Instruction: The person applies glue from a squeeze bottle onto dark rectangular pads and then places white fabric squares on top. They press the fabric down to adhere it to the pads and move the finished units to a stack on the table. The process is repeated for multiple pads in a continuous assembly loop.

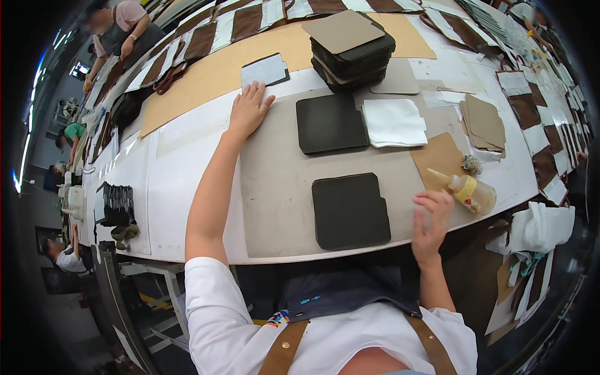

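Note:
My left hand [250, 109] reaches to the far left of the work board, fingers stretched flat, its tips at the near edge of a pale sheet [264, 69] lying on a black piece. Beside a squeeze bottle [475, 195] of yellowish liquid, which lies tilted with its nozzle to the left, my right hand [432, 225] hovers with loosely bent fingers and nothing in it. Between my hands, near the table edge, lies a black notched panel [351, 211]. Farther back is a black panel stack [331, 124], next to a pile of white notched sheets [394, 122].
A tall stack of black panels [353, 59] topped by a grey-brown board stands at the back. Brown card pieces [484, 125] lie on the right. Black pieces stand in a row [117, 203] at the left. Brown-and-white bag pieces [247, 24] line the far side; other people work at left.

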Tool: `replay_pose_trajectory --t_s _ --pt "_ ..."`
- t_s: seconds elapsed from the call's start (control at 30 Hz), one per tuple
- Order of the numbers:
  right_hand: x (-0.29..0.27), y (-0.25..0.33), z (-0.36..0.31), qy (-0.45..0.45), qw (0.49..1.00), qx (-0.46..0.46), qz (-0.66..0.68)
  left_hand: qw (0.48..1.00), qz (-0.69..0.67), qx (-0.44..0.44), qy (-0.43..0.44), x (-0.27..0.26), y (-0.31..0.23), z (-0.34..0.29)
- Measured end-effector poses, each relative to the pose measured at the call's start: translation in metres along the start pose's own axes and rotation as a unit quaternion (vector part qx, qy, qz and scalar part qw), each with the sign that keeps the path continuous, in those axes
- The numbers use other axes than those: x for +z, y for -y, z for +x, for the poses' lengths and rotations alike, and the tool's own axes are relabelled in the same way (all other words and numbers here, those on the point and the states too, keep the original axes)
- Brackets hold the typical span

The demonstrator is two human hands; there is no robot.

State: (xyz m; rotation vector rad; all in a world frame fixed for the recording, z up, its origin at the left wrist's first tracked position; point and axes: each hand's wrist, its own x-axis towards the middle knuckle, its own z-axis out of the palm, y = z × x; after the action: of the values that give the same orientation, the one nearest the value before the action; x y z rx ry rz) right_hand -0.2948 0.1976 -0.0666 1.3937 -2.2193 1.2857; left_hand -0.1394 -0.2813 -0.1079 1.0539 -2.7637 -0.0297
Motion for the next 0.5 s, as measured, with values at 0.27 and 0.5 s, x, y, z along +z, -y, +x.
replay_pose_trajectory --t_s 0.27,0.5 --pt "-0.087 -0.099 0.007 -0.163 0.949 0.146 -0.228 0.998 -0.032 0.015 -0.056 0.008 0.009 -0.003" --pt "-0.108 -0.139 -0.014 0.014 0.954 0.293 0.062 0.999 -0.016 0.046 -0.018 -0.018 -0.032 -0.048"
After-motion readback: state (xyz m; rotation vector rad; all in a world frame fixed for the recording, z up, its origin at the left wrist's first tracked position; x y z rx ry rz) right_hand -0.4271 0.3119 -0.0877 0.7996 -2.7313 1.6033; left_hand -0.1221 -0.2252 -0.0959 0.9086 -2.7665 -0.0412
